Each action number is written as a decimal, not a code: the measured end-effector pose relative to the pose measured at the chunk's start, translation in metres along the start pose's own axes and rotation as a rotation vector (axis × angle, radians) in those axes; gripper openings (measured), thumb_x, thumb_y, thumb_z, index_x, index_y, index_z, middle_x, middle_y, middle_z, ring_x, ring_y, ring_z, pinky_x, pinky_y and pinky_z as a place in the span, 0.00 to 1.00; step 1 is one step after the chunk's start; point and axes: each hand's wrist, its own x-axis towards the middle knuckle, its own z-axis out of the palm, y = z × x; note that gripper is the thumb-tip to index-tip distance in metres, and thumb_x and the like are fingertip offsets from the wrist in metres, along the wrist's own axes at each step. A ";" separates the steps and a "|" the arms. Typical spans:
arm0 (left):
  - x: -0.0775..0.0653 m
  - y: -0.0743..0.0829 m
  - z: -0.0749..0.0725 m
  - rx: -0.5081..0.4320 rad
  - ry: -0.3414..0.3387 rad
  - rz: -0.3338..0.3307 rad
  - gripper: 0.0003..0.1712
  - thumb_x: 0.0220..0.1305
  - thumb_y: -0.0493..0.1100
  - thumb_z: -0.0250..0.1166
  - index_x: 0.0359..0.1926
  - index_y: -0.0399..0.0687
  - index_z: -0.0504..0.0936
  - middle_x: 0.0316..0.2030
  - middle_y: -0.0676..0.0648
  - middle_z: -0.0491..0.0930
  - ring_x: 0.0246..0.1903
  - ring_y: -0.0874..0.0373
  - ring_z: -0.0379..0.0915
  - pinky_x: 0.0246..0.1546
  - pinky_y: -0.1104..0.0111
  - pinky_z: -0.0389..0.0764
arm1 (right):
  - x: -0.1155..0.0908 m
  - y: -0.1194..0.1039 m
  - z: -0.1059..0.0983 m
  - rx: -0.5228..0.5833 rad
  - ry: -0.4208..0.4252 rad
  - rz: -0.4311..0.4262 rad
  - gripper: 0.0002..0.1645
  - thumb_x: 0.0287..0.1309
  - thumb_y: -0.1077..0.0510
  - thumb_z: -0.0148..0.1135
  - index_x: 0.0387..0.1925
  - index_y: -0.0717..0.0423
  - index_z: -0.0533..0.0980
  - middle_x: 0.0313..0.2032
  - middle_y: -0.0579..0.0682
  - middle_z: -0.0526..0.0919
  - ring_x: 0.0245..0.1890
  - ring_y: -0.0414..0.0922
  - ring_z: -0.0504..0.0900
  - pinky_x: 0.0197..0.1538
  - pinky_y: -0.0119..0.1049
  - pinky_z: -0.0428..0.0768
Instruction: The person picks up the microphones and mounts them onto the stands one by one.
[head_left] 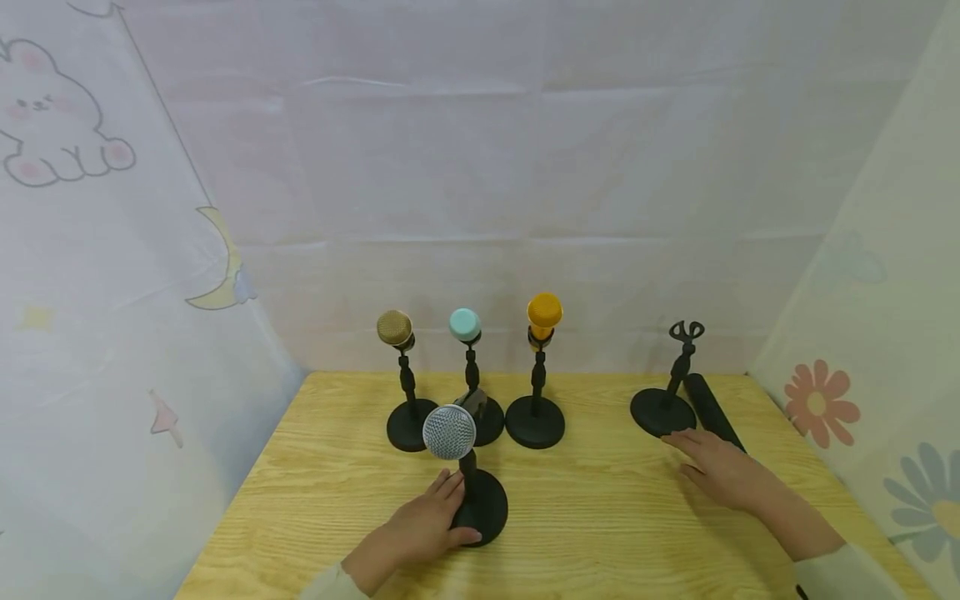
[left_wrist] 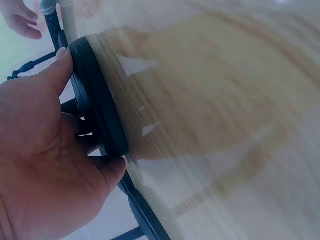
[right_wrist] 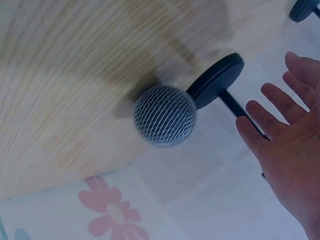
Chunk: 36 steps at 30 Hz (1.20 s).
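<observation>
My left hand (head_left: 427, 521) grips the round black base of a microphone stand (head_left: 487, 508), thumb and fingers at its edge. That stand stands upright and carries a microphone with a silver mesh head (head_left: 450, 432). In the left wrist view, the base (left_wrist: 100, 95) sits between thumb and fingers. At the right, my right hand (head_left: 723, 467) is held with fingers extended, near another stand (head_left: 663, 412) whose clip holds nothing. Beside that stand lies a black microphone (head_left: 712, 410); its silver mesh head (right_wrist: 165, 116) shows in the right wrist view, apart from the fingers.
Behind the left hand stand three black stands in a row, bearing a gold microphone (head_left: 394, 328), a mint one (head_left: 465, 325) and an orange one (head_left: 545, 310). A printed cloth (head_left: 525, 183) hangs behind and at both sides of the wooden table (head_left: 600, 533).
</observation>
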 end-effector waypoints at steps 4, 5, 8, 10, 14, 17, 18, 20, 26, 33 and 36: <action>-0.005 -0.006 0.000 -0.013 0.013 -0.015 0.52 0.67 0.73 0.54 0.77 0.40 0.61 0.78 0.42 0.55 0.77 0.42 0.47 0.70 0.51 0.67 | -0.005 0.015 -0.001 0.002 0.006 0.019 0.26 0.60 0.64 0.69 0.60 0.65 0.76 0.56 0.68 0.78 0.56 0.67 0.77 0.53 0.62 0.79; -0.006 -0.008 0.000 -0.015 0.017 -0.019 0.52 0.67 0.73 0.54 0.77 0.40 0.61 0.78 0.41 0.56 0.77 0.42 0.48 0.69 0.51 0.67 | -0.006 0.019 -0.001 0.003 0.012 0.014 0.26 0.60 0.65 0.69 0.60 0.66 0.76 0.56 0.69 0.78 0.55 0.68 0.77 0.52 0.62 0.79; -0.011 -0.013 0.000 -0.028 0.023 -0.037 0.53 0.67 0.74 0.55 0.76 0.39 0.62 0.77 0.41 0.56 0.77 0.41 0.48 0.68 0.49 0.68 | -0.009 0.030 -0.001 0.000 0.026 0.008 0.25 0.60 0.68 0.68 0.59 0.68 0.77 0.55 0.69 0.78 0.55 0.68 0.77 0.52 0.61 0.79; -0.014 -0.017 0.000 -0.038 0.027 -0.051 0.53 0.66 0.74 0.55 0.76 0.39 0.62 0.77 0.40 0.56 0.77 0.41 0.48 0.68 0.48 0.68 | -0.011 0.038 -0.002 -0.006 0.036 0.011 0.24 0.59 0.69 0.67 0.58 0.69 0.77 0.56 0.71 0.77 0.54 0.70 0.77 0.52 0.62 0.79; -0.021 -0.025 -0.001 -0.070 0.032 -0.081 0.54 0.66 0.73 0.56 0.76 0.37 0.62 0.77 0.39 0.56 0.76 0.39 0.48 0.68 0.46 0.67 | -0.015 0.053 -0.003 -0.019 0.058 0.027 0.25 0.57 0.70 0.68 0.57 0.69 0.77 0.56 0.72 0.76 0.54 0.71 0.76 0.52 0.64 0.78; -0.027 -0.031 -0.003 -0.099 0.046 -0.095 0.53 0.66 0.73 0.56 0.75 0.36 0.62 0.77 0.38 0.56 0.76 0.37 0.48 0.67 0.44 0.67 | -0.016 0.064 -0.004 -0.033 0.069 0.036 0.25 0.56 0.70 0.68 0.57 0.69 0.77 0.56 0.73 0.76 0.53 0.71 0.77 0.51 0.62 0.79; -0.028 -0.032 -0.003 -0.109 0.053 -0.099 0.53 0.67 0.72 0.57 0.75 0.35 0.62 0.77 0.37 0.55 0.76 0.37 0.48 0.67 0.43 0.66 | -0.016 0.067 -0.004 -0.038 0.068 0.037 0.25 0.56 0.71 0.68 0.57 0.70 0.77 0.55 0.74 0.76 0.53 0.71 0.77 0.50 0.62 0.79; -0.032 -0.036 -0.005 -0.122 0.065 -0.106 0.53 0.67 0.72 0.57 0.75 0.34 0.62 0.77 0.36 0.56 0.76 0.36 0.48 0.67 0.42 0.66 | -0.016 0.074 -0.003 -0.045 0.063 0.044 0.25 0.57 0.71 0.67 0.57 0.71 0.76 0.55 0.75 0.76 0.53 0.71 0.77 0.48 0.60 0.80; -0.043 -0.045 -0.010 -0.177 0.080 -0.141 0.53 0.67 0.70 0.59 0.75 0.32 0.62 0.76 0.33 0.55 0.76 0.33 0.47 0.67 0.39 0.64 | -0.015 0.088 -0.004 -0.047 0.042 0.045 0.26 0.56 0.74 0.64 0.58 0.71 0.75 0.55 0.75 0.75 0.50 0.69 0.79 0.41 0.52 0.83; -0.056 -0.058 -0.016 -0.234 0.091 -0.195 0.52 0.66 0.67 0.62 0.73 0.29 0.62 0.75 0.30 0.54 0.75 0.31 0.45 0.68 0.38 0.60 | -0.016 0.099 -0.005 -0.063 0.046 0.028 0.26 0.54 0.78 0.60 0.57 0.71 0.75 0.55 0.75 0.75 0.51 0.69 0.79 0.38 0.46 0.81; -0.060 -0.064 -0.018 -0.240 0.090 -0.230 0.52 0.66 0.66 0.63 0.73 0.29 0.63 0.76 0.31 0.54 0.76 0.32 0.45 0.69 0.39 0.60 | -0.015 0.101 -0.004 -0.073 0.046 0.014 0.27 0.53 0.80 0.58 0.56 0.70 0.76 0.55 0.75 0.75 0.49 0.68 0.80 0.33 0.40 0.78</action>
